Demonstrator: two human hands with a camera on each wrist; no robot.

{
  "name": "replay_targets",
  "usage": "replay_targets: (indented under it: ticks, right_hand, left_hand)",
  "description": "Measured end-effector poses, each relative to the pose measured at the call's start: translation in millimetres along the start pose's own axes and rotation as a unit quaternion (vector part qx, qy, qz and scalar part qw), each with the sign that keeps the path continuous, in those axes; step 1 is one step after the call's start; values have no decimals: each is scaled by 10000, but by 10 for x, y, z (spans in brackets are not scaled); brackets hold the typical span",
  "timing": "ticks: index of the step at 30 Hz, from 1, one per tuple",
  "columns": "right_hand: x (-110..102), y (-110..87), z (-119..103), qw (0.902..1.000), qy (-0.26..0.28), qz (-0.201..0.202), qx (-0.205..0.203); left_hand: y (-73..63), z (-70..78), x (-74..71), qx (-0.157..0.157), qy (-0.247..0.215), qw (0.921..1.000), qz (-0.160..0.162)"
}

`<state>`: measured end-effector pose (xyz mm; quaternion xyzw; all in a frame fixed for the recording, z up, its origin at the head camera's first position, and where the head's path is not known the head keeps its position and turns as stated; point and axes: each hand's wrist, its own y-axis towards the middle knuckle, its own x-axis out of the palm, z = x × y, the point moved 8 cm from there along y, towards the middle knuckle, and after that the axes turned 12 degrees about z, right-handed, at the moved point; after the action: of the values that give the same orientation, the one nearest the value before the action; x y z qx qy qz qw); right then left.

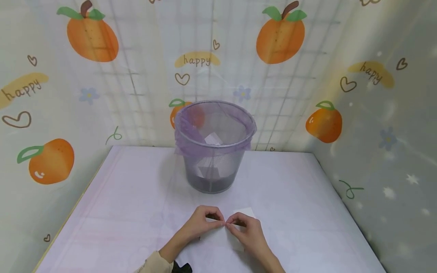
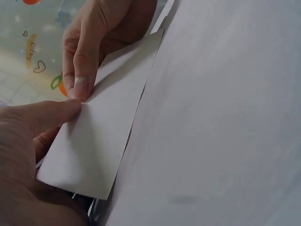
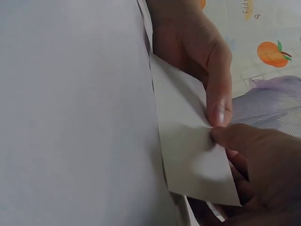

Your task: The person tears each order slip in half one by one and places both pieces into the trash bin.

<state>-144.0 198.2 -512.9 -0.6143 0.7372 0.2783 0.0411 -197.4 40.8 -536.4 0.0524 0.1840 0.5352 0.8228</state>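
Observation:
A white sheet of paper [image 2: 110,127] is held upright by its top edge, close over the white tabletop. My left hand [image 1: 205,223] pinches that edge between thumb and fingers. Right beside it, my right hand [image 1: 248,232] pinches the same edge, and the two thumb tips meet near its middle. In the right wrist view, the paper [image 3: 188,141] looks whole, with faint bends under the thumbs. Fingers behind the sheet are mostly hidden. Another white paper corner [image 1: 246,211] shows just behind my right hand.
Beyond the hands stands a mesh wastebasket [image 1: 218,170] lined with a purple bag [image 1: 189,131]. A white paper piece [image 1: 213,139] lies inside it. Orange-printed curtains surround the white table [image 1: 129,197]. A small black object [image 1: 182,267] shows by the left sleeve.

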Motion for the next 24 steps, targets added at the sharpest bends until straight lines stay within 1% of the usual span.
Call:
replay_targets:
  ticks: [4,8,13,16,18,21,24]
  right_hand:
    - [-6,41,-43,9999,-94,-40,-101]
    - [-12,126,-132,9991,-240,-101,-322]
    - [-8,327,-318,9966,-347,-448,-595]
    - [-20,447,-452,9938,-293,-707,-808]
    - [-35,514,-543,9911,-289,-843,-985]
    - [-76,600,-653,9883,-279,-943,-1162]
    - [-124,679,-739,9865,-290,-967,-1288]
  left_hand:
    - [20,41,-56,128,234,9996,133]
    - [44,106,-111,151,340,9991,216]
    - [120,212,-222,90,318,9988,361]
    - [186,311,-280,137,268,9990,326]
    - [230,403,-318,258,220,9990,292]
    - [299,545,-366,457,140,9986,222]
    - [371,663,-417,563,72,9981,219]
